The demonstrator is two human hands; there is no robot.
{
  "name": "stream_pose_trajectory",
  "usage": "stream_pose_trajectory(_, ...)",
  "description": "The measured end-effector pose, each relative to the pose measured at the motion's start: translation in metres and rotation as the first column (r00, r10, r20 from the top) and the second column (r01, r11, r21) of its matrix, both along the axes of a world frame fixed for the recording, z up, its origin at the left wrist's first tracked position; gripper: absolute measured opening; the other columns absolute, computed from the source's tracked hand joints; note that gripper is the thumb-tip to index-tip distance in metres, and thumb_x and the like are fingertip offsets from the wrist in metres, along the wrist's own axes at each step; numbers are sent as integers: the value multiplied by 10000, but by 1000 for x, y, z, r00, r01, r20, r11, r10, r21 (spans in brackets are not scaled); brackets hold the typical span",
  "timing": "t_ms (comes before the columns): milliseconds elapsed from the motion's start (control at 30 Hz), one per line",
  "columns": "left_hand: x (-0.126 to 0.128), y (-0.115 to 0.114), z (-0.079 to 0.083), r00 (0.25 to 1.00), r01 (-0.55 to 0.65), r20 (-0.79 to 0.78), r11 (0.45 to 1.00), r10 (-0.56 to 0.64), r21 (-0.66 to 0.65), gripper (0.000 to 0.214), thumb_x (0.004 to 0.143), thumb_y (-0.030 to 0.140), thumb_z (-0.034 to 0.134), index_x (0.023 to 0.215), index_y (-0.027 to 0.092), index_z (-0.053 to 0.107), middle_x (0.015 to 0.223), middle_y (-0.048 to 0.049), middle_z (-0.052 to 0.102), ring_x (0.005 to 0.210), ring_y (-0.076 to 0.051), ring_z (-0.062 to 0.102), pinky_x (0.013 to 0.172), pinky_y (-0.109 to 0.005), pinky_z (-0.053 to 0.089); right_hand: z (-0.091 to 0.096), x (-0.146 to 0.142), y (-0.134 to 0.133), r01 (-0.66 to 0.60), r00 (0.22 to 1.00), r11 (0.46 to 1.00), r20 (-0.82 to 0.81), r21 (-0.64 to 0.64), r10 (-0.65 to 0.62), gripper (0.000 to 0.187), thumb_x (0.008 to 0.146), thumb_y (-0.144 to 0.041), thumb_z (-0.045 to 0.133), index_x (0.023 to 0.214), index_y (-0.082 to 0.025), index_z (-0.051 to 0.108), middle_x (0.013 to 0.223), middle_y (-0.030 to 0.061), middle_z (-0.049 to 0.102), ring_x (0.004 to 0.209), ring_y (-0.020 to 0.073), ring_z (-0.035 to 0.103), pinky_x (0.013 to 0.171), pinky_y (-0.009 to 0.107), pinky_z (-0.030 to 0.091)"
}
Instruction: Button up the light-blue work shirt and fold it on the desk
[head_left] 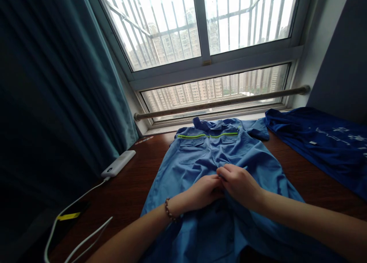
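Note:
A light blue work shirt (183,182) with a collar, chest pockets and a yellow-green stripe lies spread out, front up, on the dark wooden surface. My left hand (205,192), a beaded bracelet on its wrist, is closed on the shirt's front edge near the middle. Right against it, my right hand (237,182) pinches the same front placket, its fingers pressed together. The cloth is gathered and slightly lifted between the two hands. Whatever button or fastening lies under the fingertips is hidden.
A dark blue printed garment (323,140) lies on the right. To the left, a white power bank (119,163) with a white cable (77,198) rests on the wooden surface (129,194) by the curtain (86,83). A metal rail (223,103) crosses before the window.

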State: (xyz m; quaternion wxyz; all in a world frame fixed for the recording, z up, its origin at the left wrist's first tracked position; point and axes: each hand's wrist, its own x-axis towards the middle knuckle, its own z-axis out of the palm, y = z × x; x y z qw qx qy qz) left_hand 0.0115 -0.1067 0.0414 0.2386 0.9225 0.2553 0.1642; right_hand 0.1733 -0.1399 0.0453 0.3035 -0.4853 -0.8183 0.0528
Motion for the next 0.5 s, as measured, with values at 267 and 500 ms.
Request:
stream_pose_trajectory(267, -5, 10, 8, 939, -274, 179, 954, 292, -122, 110, 770, 254, 561, 790, 147, 573, 708, 2, 571, 656, -117, 513, 609, -228, 402, 0, 8, 22, -356, 573, 739, -758, -572, -311, 286, 613, -269, 679, 853, -148, 583, 721, 21, 645, 650, 143, 589, 573, 230, 423)
stream_pose_trajectory(500, -4, 18, 2, 856, -130, 300, 737, 422, -664, 291, 606, 293, 713, 767, 119, 545, 645, 19, 569, 560, -108, 549, 558, -247, 459, -9, 7, 24, -463, 382, 672, -814, -578, -437, 333, 555, -255, 735, 839, -157, 592, 667, 9, 649, 548, 121, 576, 510, 221, 427)
